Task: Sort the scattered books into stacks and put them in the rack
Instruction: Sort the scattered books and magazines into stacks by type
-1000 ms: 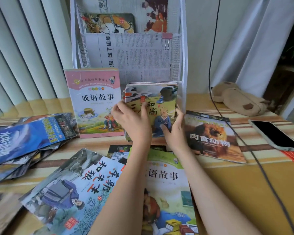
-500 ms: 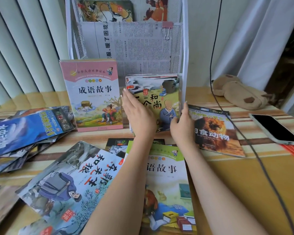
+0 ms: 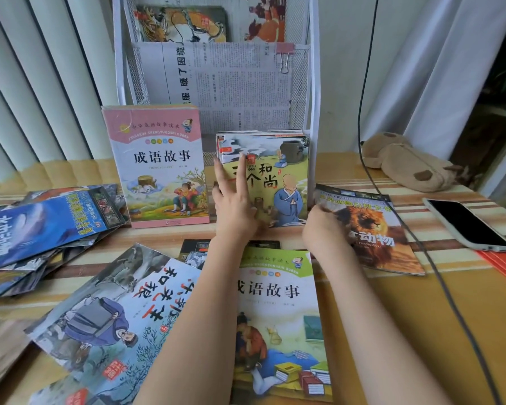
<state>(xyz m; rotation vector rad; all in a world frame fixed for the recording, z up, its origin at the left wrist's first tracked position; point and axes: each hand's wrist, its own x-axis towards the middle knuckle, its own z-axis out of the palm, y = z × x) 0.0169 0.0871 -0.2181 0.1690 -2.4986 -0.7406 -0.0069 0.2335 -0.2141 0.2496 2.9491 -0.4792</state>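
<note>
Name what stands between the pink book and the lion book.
In the head view, the stack of monk books stands between the pink book and the lion book, with both hands on it.

Two hands are showing: the left hand (image 3: 235, 205) and the right hand (image 3: 323, 226). One white rack (image 3: 312, 83) is standing at twelve o'clock. Two bunches of books are standing up in front of it: the pink stack (image 3: 158, 168) and the monk stack (image 3: 278, 176). Three books are lying alone: one lion book (image 3: 374, 229) at two o'clock, one green book (image 3: 278, 317) at six o'clock, one wolf book (image 3: 105, 323) at seven o'clock. One messy pile (image 3: 41, 226) is sitting at nine o'clock; its books are too mixed to count. One phone (image 3: 468, 226), one stuffed toy (image 3: 406, 162), one cable (image 3: 362, 112), one pink clip (image 3: 285, 55).
</note>
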